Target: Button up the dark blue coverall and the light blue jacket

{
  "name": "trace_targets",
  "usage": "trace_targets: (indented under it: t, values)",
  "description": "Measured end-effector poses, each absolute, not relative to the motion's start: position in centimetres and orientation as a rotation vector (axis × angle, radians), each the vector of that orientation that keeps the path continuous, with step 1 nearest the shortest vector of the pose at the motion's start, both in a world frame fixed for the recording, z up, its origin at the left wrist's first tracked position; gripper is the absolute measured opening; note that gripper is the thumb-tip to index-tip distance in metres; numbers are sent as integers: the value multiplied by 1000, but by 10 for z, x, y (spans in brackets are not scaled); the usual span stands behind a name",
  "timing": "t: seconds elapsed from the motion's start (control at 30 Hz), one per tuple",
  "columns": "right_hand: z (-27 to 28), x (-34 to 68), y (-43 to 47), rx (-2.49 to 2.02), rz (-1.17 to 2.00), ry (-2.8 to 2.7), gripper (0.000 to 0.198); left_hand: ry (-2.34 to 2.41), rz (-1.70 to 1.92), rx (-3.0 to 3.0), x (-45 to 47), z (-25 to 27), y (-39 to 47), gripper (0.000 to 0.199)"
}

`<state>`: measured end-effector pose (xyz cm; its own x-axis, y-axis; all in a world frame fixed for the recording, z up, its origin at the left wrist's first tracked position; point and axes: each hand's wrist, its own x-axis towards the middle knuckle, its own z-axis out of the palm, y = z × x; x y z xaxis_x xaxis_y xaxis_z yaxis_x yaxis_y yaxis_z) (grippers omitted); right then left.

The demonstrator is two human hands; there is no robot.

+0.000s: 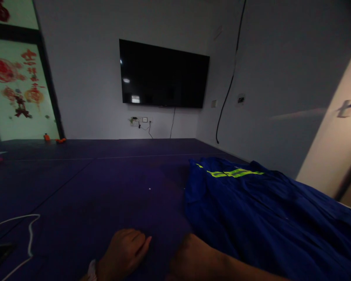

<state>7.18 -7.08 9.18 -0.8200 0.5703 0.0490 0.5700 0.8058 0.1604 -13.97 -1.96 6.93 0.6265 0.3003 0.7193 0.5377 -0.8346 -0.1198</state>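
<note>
blue garment [231, 207]: lies loosely spread and rumpled along the right edge of the purple surface [119, 195], its yellow-green strips [236, 173] toward the far right corner.
progress: by my judgement, the cloth is laid out but neither smoothed nor folded into a neat shape; how much is left, i cannot tell.
right hand [190, 249]: fist-like by the garment's near left side, forearm in front of the cloth; its grip is hidden, so i cannot tell if it grasps anything.
left hand [124, 249]: at the near edge, apart from the garment, fingers curled; palm hidden, so grip unclear.
white cable [31, 234]: bends near the near left corner.
orange items [46, 137]: small, at the far edge, left side.
television [163, 74]: on the wall beyond the far edge, screen dark.
</note>
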Motion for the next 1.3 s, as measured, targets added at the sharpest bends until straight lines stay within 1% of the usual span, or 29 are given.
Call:
trace_targets:
  t: [0.1, 0.23, 0.27, 0.33, 0.37, 0.43, 0.5, 0.63, 0.7, 0.77, 0.83, 0.93, 1.07, 1.17, 1.27, 1.3]
  values:
    - [112, 94, -60, 1276, 238, 2824, 27, -700, -1021, -2539, -140, 72, -21, 39]
    - [137, 151, -25, 1988, 131, 2683, 26, -736, -1030, -2550, -139, 72, -20, 38]
    - [140, 168, -13, 2154, 153, 2640, 27, -745, -1035, -2559, -139, 71, -20, 38]
    - [140, 201, 10, 2460, 344, 2456, 32, -763, -1057, -2575, -138, 69, -18, 39]
    - [139, 216, 21, 2546, 445, 2336, 36, -773, -1070, -2582, -138, 68, -17, 39]
    - [135, 239, 40, 2631, 524, 2122, 42, -792, -1089, -2601, -138, 67, -16, 39]
    - [131, 253, 55, 2664, 495, 1950, 43, -812, -1087, -2621, -137, 66, -16, 39]
    - [128, 261, 73, 2696, 340, 1809, 30, -838, -1081, -2632, -137, 66, -15, 40]
    - [131, 261, 75, 2732, 308, 1795, 30, -846, -1095, -2624, -138, 67, -14, 40]
    - [137, 262, 72, 2779, 363, 1800, 33, -852, -1093, -2630, -139, 67, -14, 40]
    - [147, 264, 64, 2833, 514, 1806, 35, -839, -1092, -2638, -139, 66, -14, 40]
    - [166, 268, 48, 2910, 866, 1808, 37, -822, -1107, -2646, -140, 64, -15, 40]
    - [201, 262, 18, 2959, 1508, 1957, 35, -838, -1128, -2678, -140, 62, -14, 39]
    - [229, 233, -14, 2759, 1985, 2297, 31, -923, -1183, -2759, -140, 65, -14, 39]
    - [236, 175, -55, 2431, 2080, 2710, 21, -1072, -1248, -3028, -140, 71, -16, 38]
    - [232, 152, -68, 2277, 1861, 2953, 17, -1139, -1273, -3155, -141, 73, -18, 41]
